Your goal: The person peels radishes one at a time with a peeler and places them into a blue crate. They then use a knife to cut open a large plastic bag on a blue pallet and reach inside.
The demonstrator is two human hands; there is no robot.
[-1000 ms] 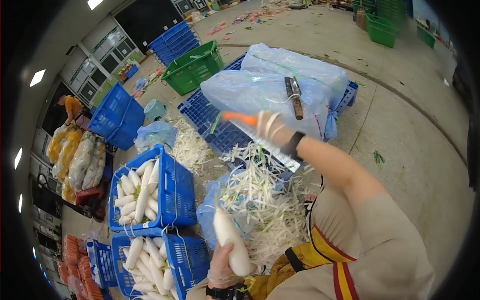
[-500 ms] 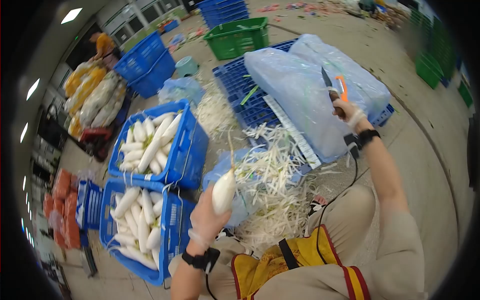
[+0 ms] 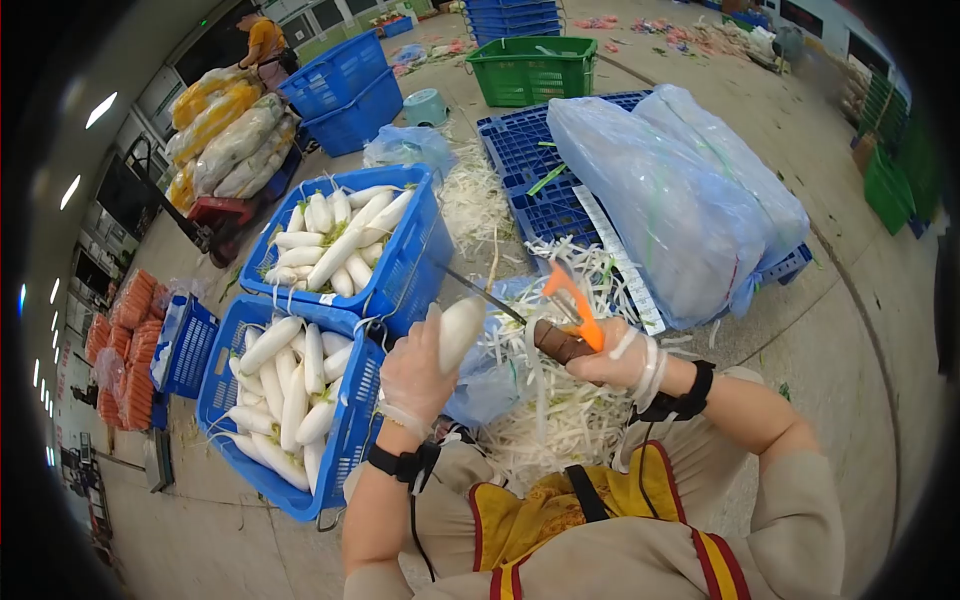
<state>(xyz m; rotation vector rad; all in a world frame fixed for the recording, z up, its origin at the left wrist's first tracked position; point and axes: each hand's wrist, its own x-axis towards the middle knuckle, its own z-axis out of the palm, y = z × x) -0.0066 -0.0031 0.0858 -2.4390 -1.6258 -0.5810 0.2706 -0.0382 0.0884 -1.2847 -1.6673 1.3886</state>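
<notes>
A white radish (image 3: 460,333) is gripped in my gloved left hand (image 3: 415,375), its thin root pointing up. My gloved right hand (image 3: 612,362) is closed around the brown handle of a knife (image 3: 562,343) and an orange peeler (image 3: 578,308). The knife's dark blade reaches up and left, close to the radish; whether they touch is unclear. Beneath both hands lies a pile of white peelings (image 3: 545,415). To the left, whole radishes fill an upper blue crate (image 3: 425,235) and a lower blue crate (image 3: 345,440).
A blue pallet (image 3: 510,165) bears large wrapped bags (image 3: 680,210). Behind it stands a green crate (image 3: 530,72). Stacked blue crates (image 3: 350,110), a pallet jack (image 3: 215,215) and filled sacks (image 3: 230,150) are at the upper left, near another person (image 3: 263,42).
My right hand has come down and left with the knife and peeler, close to the radish. My left hand has shifted slightly, with the radish now tilted. The view has turned a little.
</notes>
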